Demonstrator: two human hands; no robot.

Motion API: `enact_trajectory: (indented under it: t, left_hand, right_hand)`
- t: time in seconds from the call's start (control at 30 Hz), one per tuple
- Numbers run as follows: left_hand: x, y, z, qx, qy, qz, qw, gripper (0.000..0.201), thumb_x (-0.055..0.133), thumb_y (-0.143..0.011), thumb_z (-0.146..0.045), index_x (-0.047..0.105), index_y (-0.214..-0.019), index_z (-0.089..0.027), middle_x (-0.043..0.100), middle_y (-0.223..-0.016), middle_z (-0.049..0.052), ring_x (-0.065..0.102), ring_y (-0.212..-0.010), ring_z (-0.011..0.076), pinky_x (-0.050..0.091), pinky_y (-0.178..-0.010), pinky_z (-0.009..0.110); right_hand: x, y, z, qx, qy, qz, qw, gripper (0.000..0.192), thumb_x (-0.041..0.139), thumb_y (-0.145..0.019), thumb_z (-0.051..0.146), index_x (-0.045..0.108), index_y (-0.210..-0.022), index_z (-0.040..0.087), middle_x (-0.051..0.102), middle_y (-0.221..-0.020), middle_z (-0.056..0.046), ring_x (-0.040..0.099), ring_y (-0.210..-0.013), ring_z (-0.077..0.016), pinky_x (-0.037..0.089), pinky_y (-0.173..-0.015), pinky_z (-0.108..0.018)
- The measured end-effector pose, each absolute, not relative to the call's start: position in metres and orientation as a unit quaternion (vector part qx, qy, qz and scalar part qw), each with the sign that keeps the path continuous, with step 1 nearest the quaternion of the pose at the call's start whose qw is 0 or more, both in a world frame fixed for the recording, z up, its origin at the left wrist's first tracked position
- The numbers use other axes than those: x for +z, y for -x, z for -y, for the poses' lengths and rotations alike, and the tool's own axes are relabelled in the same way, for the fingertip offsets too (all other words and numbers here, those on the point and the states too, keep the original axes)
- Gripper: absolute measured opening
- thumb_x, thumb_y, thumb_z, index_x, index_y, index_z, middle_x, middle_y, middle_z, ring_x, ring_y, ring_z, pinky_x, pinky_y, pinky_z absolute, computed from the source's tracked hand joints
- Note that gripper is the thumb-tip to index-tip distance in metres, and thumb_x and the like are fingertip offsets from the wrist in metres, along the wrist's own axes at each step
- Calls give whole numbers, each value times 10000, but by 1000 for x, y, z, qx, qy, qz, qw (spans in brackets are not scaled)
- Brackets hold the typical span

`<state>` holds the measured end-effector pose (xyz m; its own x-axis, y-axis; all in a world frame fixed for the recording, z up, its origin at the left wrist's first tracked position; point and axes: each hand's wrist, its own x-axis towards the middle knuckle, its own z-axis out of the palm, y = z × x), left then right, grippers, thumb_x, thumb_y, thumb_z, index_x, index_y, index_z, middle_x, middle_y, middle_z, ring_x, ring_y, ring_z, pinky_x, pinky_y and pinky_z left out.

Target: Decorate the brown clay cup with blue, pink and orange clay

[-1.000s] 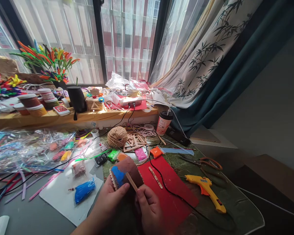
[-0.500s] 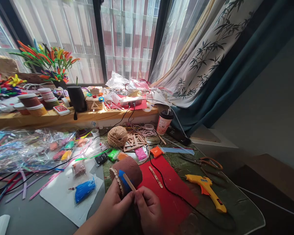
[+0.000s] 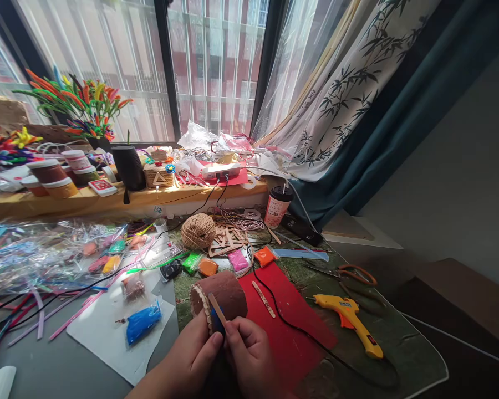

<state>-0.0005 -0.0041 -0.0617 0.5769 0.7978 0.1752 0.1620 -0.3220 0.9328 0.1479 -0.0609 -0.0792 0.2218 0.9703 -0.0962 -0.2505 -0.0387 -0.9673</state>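
Note:
My left hand (image 3: 193,349) is closed around the near side of a brown clay-covered cylinder (image 3: 228,291), which lies tilted on its side. A pale braided trim runs round the cylinder's left rim. My right hand (image 3: 249,349) pinches a wooden craft stick (image 3: 217,308), its flat end resting on the cylinder beside the trim. Under the stick shows a patch of blue clay (image 3: 218,322), partly covered by my fingers. To the left, a bag of blue clay (image 3: 143,323) lies on a white sheet (image 3: 103,338).
Right of my hands are a red sheet (image 3: 291,332), a spotted craft stick (image 3: 263,299), a yellow glue gun (image 3: 349,321) with its black cord, and scissors (image 3: 353,274). Behind sit clay packets (image 3: 238,260), a twine ball (image 3: 198,231) and a lidded cup (image 3: 279,208).
The cylinder has been rolled toward me, so its blue patch sits lower and shows less. The stick's tip now lies close to the trim, and my right hand has shifted slightly.

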Motion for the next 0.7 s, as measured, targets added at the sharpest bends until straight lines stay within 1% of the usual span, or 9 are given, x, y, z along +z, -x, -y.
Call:
enact_trajectory:
  t: [0.07, 0.13, 0.23, 0.33, 0.43, 0.53, 0.6, 0.7]
  left_hand:
    - [-61, 0, 4, 329, -745, -313, 489, 502, 514, -1037, -650, 775, -995, -223, 792, -941, 108, 697, -828, 298, 550, -794, 361]
    - [-61, -1, 4, 330, -743, -313, 491, 492, 529, -1032, -649, 778, -971, -229, 781, -901, 96, 678, -786, 287, 538, -761, 352]
    - [-61, -2, 4, 337, -739, -324, 484, 465, 543, -1030, -635, 782, -952, -243, 769, -873, 85, 668, -763, 285, 535, -747, 349]
    - [-62, -2, 3, 351, -739, -336, 466, 507, 497, -1040, -659, 789, -973, -249, 768, -896, 96, 686, -806, 307, 549, -800, 368]
    - [-62, -1, 3, 352, -751, -330, 451, 568, 445, -1043, -702, 781, -994, -246, 767, -929, 111, 701, -849, 322, 549, -833, 379]
    - [-62, -1, 5, 347, -773, -310, 431, 609, 425, -1031, -740, 762, -957, -239, 722, -842, 97, 657, -733, 285, 530, -738, 360]
    - [-61, -1, 5, 347, -783, -307, 415, 615, 419, -1029, -746, 756, -949, -238, 702, -811, 90, 624, -691, 270, 510, -698, 352]
    - [-60, -2, 5, 346, -796, -305, 391, 611, 400, -1040, -735, 738, -919, -241, 705, -808, 92, 607, -672, 262, 492, -679, 349]
  right_hand:
    - [-78, -150, 61, 490, 517, 379, 591, 716, 675, -845, 867, 502, -588, 221, 438, -544, 38, 350, -527, -116, 268, -494, -260]
    - [-77, -151, 60, 477, 520, 388, 592, 710, 679, -860, 849, 504, -581, 220, 451, -554, 31, 362, -542, -122, 274, -494, -255]
    - [-78, -150, 62, 511, 493, 366, 602, 707, 671, -853, 865, 479, -595, 235, 398, -517, 62, 305, -484, -104, 240, -455, -245]
    - [-81, -148, 66, 531, 462, 350, 618, 687, 639, -887, 856, 486, -619, 242, 341, -484, 91, 246, -427, -86, 211, -440, -248]
    - [-84, -148, 70, 499, 477, 370, 622, 659, 640, -944, 783, 541, -614, 222, 394, -500, 66, 302, -447, -96, 228, -466, -261]
    - [-87, -150, 68, 480, 492, 418, 594, 660, 645, -958, 753, 575, -598, 204, 471, -541, 28, 391, -510, -120, 274, -501, -273]
    - [-88, -151, 67, 477, 497, 438, 578, 678, 630, -950, 775, 569, -593, 201, 471, -553, 23, 398, -527, -126, 278, -508, -277]
    - [-87, -150, 68, 483, 494, 436, 577, 692, 608, -948, 794, 541, -585, 209, 433, -538, 36, 361, -511, -120, 260, -499, -280]
